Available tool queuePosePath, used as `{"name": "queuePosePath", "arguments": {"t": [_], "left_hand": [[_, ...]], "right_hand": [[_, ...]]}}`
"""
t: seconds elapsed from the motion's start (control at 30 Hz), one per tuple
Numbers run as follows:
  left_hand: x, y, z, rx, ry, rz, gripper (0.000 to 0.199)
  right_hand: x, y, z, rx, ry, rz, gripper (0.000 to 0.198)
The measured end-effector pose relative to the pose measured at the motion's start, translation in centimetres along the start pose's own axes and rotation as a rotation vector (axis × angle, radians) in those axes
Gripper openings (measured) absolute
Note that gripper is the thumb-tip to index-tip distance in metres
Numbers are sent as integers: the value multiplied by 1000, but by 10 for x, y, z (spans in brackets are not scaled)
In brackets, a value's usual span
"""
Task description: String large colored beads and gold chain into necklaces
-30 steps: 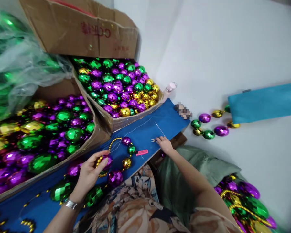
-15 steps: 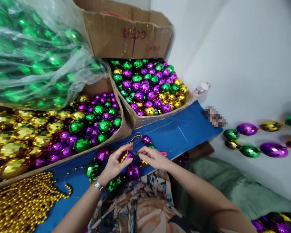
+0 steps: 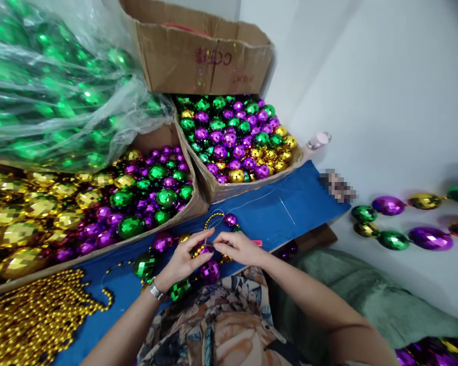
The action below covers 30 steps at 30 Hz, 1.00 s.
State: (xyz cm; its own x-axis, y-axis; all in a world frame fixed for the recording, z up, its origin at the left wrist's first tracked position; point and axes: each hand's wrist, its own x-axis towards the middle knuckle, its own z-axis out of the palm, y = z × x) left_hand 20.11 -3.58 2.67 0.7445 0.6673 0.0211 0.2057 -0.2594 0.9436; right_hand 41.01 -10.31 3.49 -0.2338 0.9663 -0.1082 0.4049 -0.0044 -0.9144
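My left hand [image 3: 186, 258], with a metal watch on its wrist, curls its thumb and fingers over the bead garland and pinches a thin pale thread [image 3: 206, 236]. Just to its right, my right hand [image 3: 234, 247] has thumb and forefinger pressed together on a thin, dark, thread-like piece, too small to name. A loop of small gold beads [image 3: 209, 218] rises behind the fingertips. Around my hands lie the garland's faceted balls: a purple ball [image 3: 209, 272], a green ball [image 3: 144, 266] and a small purple ball [image 3: 230, 219]. My fingers partly hide the beads between them.
Open cartons [image 3: 205, 199] of green, purple and gold balls line the blue table's [image 3: 305, 190] far side. Gold bead strands [image 3: 34, 320] lie at left, under a plastic bag [image 3: 61, 101] of green balls. A finished-looking garland [image 3: 430, 238] lies at right. A thin white line [image 3: 287, 211] crosses the blue surface.
My right hand has shifted slightly left, bringing its fingertips closer to my left hand's. The left fingers have moved a little right, covering more of the purple ball beneath them.
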Motion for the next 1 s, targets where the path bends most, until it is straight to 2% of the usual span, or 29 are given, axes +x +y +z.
{"name": "queuePosePath", "arguments": {"t": [0.27, 0.37, 0.43, 0.5, 0.6, 0.7, 0.77, 0.87, 1.0], "left_hand": [[1, 1, 2, 21, -9, -13, 50], [0, -2, 1, -11, 18, -46, 53], [-1, -5, -2, -63, 50, -82, 56], [-1, -8, -4, -121, 86, -138, 58], [0, -13, -8, -210, 122, -198, 60], [2, -15, -12, -325, 139, -205, 59], [3, -14, -15, -413, 136, -224, 56], [2, -10, -21, -522, 91, -266, 55], [3, -10, -26, -579, 24, -301, 56]], "right_hand": [[-4, 1, 4, -33, 25, -44, 20], [-9, 16, 1, -95, 75, -36, 25], [-14, 39, -4, -279, 176, 62, 26], [-21, 68, -11, -487, 298, 227, 25], [-33, 113, -23, -638, 410, 446, 25], [-46, 145, -35, -744, 454, 566, 28], [-53, 154, -42, -795, 447, 576, 31], [-61, 154, -48, -842, 386, 516, 32], [-65, 145, -40, -836, 164, 319, 32]]}}
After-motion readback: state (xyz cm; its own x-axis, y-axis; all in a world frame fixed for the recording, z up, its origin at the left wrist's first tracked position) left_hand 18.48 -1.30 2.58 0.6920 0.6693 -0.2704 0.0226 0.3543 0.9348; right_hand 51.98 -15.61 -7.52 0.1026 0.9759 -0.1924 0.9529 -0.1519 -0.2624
